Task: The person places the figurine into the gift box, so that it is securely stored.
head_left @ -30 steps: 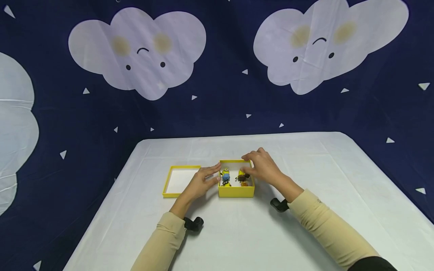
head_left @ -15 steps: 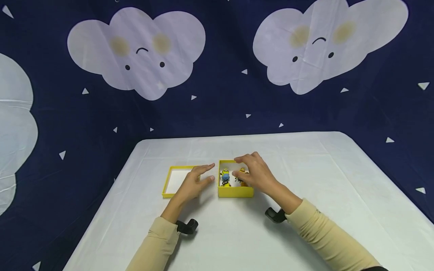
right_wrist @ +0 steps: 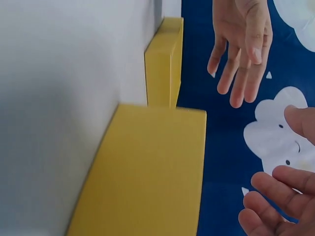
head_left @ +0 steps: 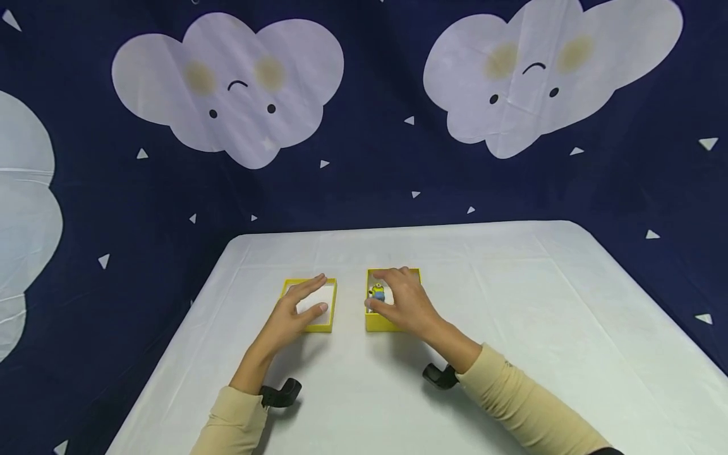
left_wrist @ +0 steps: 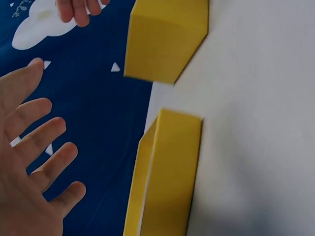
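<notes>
A yellow box [head_left: 381, 323] with a pale inside stands on the white table, and a small minion figure [head_left: 378, 291] in blue shows inside it. Over the box hovers my right hand [head_left: 414, 308], thumb and fingers spread apart and holding nothing; it hides the box's right part. To the left lies the yellow lid [head_left: 322, 328], its white inside facing up. My left hand [head_left: 284, 321] is above the lid's left part with its fingers extended, also holding nothing. In the left wrist view, the left palm [left_wrist: 29, 157] and spread fingers stand apart from the lid's yellow side [left_wrist: 174, 162].
A white cloth covers the table [head_left: 512, 272]. Behind it hangs a dark blue curtain [head_left: 370, 189] with clouds and small triangles. A black wrist camera [head_left: 281, 393] sits at the left wrist, another black camera [head_left: 440, 375] at the right.
My left hand has left the box's side and moved left over the lid. My right hand has shifted left across the box, covering figures seen earlier on its right side.
</notes>
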`<control>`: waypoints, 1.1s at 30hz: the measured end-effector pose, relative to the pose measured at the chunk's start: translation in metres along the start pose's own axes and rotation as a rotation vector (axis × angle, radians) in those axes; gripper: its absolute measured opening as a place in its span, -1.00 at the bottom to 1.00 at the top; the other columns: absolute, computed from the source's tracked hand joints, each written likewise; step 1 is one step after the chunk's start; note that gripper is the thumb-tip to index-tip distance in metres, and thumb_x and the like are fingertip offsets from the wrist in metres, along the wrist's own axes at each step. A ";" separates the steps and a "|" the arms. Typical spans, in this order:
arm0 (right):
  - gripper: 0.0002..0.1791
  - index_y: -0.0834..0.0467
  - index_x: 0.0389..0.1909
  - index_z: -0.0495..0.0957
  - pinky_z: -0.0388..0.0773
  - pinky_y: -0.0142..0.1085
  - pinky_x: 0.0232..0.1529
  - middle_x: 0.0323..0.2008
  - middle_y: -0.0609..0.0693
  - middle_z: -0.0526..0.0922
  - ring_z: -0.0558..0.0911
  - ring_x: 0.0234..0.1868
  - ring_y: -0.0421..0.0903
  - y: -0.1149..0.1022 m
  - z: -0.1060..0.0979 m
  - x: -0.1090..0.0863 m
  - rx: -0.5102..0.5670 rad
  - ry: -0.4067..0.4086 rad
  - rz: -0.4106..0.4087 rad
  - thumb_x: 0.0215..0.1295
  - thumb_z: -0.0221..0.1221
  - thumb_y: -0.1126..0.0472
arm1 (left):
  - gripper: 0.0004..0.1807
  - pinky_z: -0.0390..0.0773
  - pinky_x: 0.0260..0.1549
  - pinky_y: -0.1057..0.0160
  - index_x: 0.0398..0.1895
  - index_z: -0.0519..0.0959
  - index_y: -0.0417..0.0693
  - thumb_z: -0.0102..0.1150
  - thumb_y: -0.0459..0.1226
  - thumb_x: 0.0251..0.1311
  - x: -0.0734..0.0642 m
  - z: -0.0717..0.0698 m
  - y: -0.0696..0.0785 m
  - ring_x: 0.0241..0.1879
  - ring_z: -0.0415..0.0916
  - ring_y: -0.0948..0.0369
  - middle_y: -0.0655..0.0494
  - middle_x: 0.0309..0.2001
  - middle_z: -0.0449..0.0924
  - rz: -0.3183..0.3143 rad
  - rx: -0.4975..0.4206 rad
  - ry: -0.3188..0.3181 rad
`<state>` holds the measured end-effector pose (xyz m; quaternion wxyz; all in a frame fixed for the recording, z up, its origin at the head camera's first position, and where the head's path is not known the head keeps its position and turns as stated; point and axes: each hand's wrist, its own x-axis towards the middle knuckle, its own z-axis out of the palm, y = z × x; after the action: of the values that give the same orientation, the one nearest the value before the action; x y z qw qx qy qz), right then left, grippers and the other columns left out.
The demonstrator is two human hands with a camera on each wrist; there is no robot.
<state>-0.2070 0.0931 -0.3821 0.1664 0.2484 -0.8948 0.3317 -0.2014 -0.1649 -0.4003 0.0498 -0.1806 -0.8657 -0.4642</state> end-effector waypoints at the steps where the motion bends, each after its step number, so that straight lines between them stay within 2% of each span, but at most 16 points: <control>1: -0.43 0.21 0.09 0.51 0.51 -0.06 0.05 0.03 0.08 0.63 0.51 0.02 0.02 -0.002 0.002 0.000 0.008 -0.005 0.007 0.05 0.35 0.06 | -0.37 0.11 0.36 -0.21 0.33 0.35 0.10 0.22 -0.04 0.17 -0.002 -0.003 -0.001 0.41 0.13 0.02 0.13 0.38 0.29 -0.008 0.006 -0.003; 4: -0.39 0.19 0.15 0.47 0.45 0.00 0.17 0.10 0.10 0.59 0.49 0.14 0.08 -0.009 0.009 0.001 0.018 -0.022 0.025 0.07 0.34 0.05 | -0.33 0.10 0.35 -0.23 0.35 0.32 0.14 0.22 0.00 0.15 -0.007 -0.013 -0.003 0.41 0.11 0.02 0.13 0.40 0.27 -0.034 0.016 -0.017; 6: -0.37 0.19 0.18 0.44 0.44 0.00 0.17 0.13 0.12 0.57 0.47 0.18 0.11 -0.014 0.013 0.001 0.023 -0.033 0.027 0.08 0.34 0.05 | -0.32 0.10 0.33 -0.25 0.36 0.31 0.14 0.23 -0.01 0.15 -0.009 -0.019 -0.006 0.41 0.10 0.01 0.11 0.41 0.25 -0.047 0.014 -0.029; 14: -0.31 0.22 0.24 0.36 0.48 -0.06 0.17 0.15 0.16 0.53 0.46 0.16 0.07 -0.029 0.030 0.004 0.053 -0.091 0.014 0.12 0.31 0.04 | -0.31 0.00 0.28 -0.40 0.39 0.25 0.19 0.24 -0.13 0.17 -0.015 -0.039 -0.017 0.44 -0.02 -0.12 -0.05 0.44 0.15 -0.098 -0.010 -0.085; 22: -0.31 0.20 0.28 0.33 0.40 0.03 0.23 0.21 0.15 0.48 0.42 0.24 0.10 -0.036 0.045 0.008 0.083 -0.124 0.053 0.16 0.27 0.01 | -0.28 -0.06 0.29 -0.40 0.41 0.21 0.23 0.24 -0.09 0.17 -0.018 -0.051 -0.029 0.47 -0.13 -0.14 -0.05 0.47 0.08 -0.139 -0.005 -0.129; 30: -0.29 0.22 0.31 0.28 0.40 -0.06 0.25 0.25 0.14 0.44 0.42 0.23 0.06 -0.046 0.061 0.010 0.075 -0.163 0.080 0.21 0.23 -0.01 | -0.31 -0.05 0.29 -0.41 0.41 0.21 0.26 0.20 -0.10 0.20 -0.018 -0.060 -0.042 0.47 -0.11 -0.18 -0.01 0.47 0.09 -0.177 0.034 -0.137; 33: -0.29 0.23 0.32 0.26 0.40 -0.07 0.25 0.27 0.16 0.43 0.42 0.23 0.07 -0.048 0.067 0.010 0.076 -0.164 0.091 0.22 0.22 0.00 | -0.32 -0.01 0.29 -0.40 0.41 0.21 0.20 0.18 -0.11 0.22 -0.019 -0.063 -0.045 0.45 -0.09 -0.21 -0.03 0.47 0.09 -0.185 0.032 -0.144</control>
<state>-0.1975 0.0134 -0.4018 0.0677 0.2402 -0.9025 0.3510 -0.2047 -0.2444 -0.4055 -0.0524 -0.1321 -0.8872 -0.4389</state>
